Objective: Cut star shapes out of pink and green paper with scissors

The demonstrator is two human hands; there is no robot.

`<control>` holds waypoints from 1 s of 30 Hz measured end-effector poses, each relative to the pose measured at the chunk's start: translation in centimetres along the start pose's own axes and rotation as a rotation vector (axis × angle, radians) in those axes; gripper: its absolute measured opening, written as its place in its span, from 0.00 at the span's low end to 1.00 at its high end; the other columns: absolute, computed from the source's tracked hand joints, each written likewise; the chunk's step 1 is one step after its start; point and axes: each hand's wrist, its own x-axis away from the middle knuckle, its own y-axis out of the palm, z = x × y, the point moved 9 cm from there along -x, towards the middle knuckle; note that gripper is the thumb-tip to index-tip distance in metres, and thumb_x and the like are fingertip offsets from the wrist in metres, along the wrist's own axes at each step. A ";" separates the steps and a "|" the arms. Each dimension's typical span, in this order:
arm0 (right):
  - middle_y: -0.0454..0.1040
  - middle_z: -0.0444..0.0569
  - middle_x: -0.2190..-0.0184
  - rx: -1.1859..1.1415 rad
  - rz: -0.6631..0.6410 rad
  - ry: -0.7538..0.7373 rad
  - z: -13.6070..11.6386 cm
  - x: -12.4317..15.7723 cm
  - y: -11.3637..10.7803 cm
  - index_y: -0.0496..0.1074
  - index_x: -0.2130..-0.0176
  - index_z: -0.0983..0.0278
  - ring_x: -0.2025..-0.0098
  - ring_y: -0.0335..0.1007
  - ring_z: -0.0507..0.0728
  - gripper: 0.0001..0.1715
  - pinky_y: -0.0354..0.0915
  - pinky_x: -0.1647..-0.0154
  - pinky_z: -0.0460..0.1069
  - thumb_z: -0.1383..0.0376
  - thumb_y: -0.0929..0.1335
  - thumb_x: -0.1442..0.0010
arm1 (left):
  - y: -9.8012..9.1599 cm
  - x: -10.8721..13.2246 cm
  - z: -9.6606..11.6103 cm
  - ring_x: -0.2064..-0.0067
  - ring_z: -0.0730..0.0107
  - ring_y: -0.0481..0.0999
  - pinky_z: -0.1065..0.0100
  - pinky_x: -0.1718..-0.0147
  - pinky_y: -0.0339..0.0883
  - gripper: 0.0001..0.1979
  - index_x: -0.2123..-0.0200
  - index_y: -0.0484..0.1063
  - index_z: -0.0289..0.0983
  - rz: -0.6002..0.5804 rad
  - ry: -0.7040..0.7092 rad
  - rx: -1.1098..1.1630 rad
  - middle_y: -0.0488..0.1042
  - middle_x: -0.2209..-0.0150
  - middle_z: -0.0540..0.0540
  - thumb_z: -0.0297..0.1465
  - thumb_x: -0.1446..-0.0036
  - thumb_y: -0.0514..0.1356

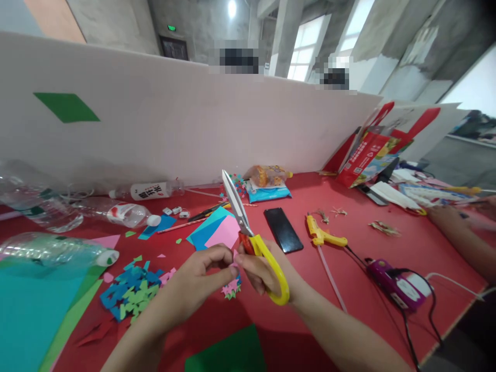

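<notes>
My right hand point(263, 271) grips yellow-handled scissors point(248, 227), their closed blades pointing up and away. My left hand point(203, 274) is closed in a pinch on a tiny pink paper scrap point(234, 264), right beside the right hand's fingers. Just below the hands a small pile of pink and green cut-out stars point(231, 290) lies on the red table point(349, 268). Behind the scissors sit blue and pink paper sheets point(215, 230).
A black phone point(283, 230), a yellow glue gun point(323, 236) and a purple glue gun point(393, 284) with cables lie to the right. Blue and green star cut-outs point(129, 292), large paper sheets point(31, 310) and plastic bottles point(127, 213) lie left. Another person's arm point(463, 237) rests at right. A white partition point(186, 129) stands behind.
</notes>
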 end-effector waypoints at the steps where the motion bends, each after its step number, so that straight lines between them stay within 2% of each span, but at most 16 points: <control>1: 0.57 0.30 0.91 -0.011 0.004 0.001 0.1 0.0 -0.1 0.63 0.74 0.61 0.91 0.51 0.45 0.17 0.50 0.90 0.40 0.53 0.70 0.46 | 0.1 -0.1 -0.1 0.70 0.68 0.66 0.69 0.69 0.62 0.12 0.74 0.73 0.40 0.002 -0.009 0.023 0.68 0.74 0.51 0.40 0.44 0.61; 6: 0.56 0.30 0.93 -0.057 0.006 -0.017 0.1 -0.2 -0.3 0.63 0.74 0.61 0.92 0.49 0.45 0.16 0.51 0.91 0.41 0.54 0.70 0.46 | -0.2 -0.1 -0.4 0.69 0.68 0.65 0.68 0.68 0.62 0.11 0.74 0.71 0.40 0.021 -0.038 0.124 0.67 0.74 0.51 0.40 0.44 0.61; 11: 0.56 0.30 0.92 -0.080 -0.021 0.046 0.5 -0.4 -0.1 0.63 0.74 0.61 0.92 0.49 0.45 0.18 0.50 0.91 0.41 0.53 0.71 0.47 | -0.6 -0.2 -0.5 0.70 0.68 0.65 0.68 0.69 0.61 0.11 0.75 0.72 0.40 0.071 -0.064 0.158 0.67 0.75 0.51 0.40 0.47 0.63; 17: 0.56 0.30 0.92 -0.039 0.029 0.021 -0.3 -0.4 -0.7 0.62 0.74 0.61 0.92 0.50 0.45 0.18 0.51 0.90 0.41 0.53 0.70 0.47 | -0.3 -0.3 -0.8 0.66 0.66 0.69 0.66 0.64 0.64 0.11 0.73 0.75 0.39 0.077 -0.115 0.215 0.71 0.72 0.49 0.41 0.48 0.64; 20: 0.57 0.30 0.93 0.014 0.072 0.024 -0.1 -0.3 -1.0 0.64 0.73 0.61 0.92 0.51 0.45 0.16 0.51 0.90 0.41 0.54 0.69 0.46 | -0.4 -0.4 -0.9 0.67 0.67 0.68 0.67 0.65 0.64 0.11 0.74 0.74 0.39 0.092 -0.121 0.197 0.70 0.73 0.50 0.40 0.48 0.64; 25: 0.57 0.31 0.92 0.017 0.055 -0.013 0.1 -0.4 -1.0 0.64 0.73 0.61 0.92 0.52 0.46 0.18 0.52 0.89 0.42 0.52 0.69 0.45 | -0.8 -0.4 -0.9 0.66 0.68 0.69 0.68 0.63 0.63 0.11 0.75 0.73 0.39 0.114 -0.097 0.174 0.70 0.73 0.51 0.39 0.45 0.62; 30: 0.57 0.31 0.93 0.048 0.074 -0.028 -0.7 -0.4 -1.1 0.63 0.74 0.61 0.92 0.51 0.47 0.16 0.51 0.89 0.43 0.54 0.69 0.46 | -0.8 -0.3 -1.0 0.68 0.68 0.67 0.68 0.66 0.61 0.09 0.74 0.72 0.40 0.101 -0.114 0.152 0.69 0.74 0.52 0.38 0.46 0.61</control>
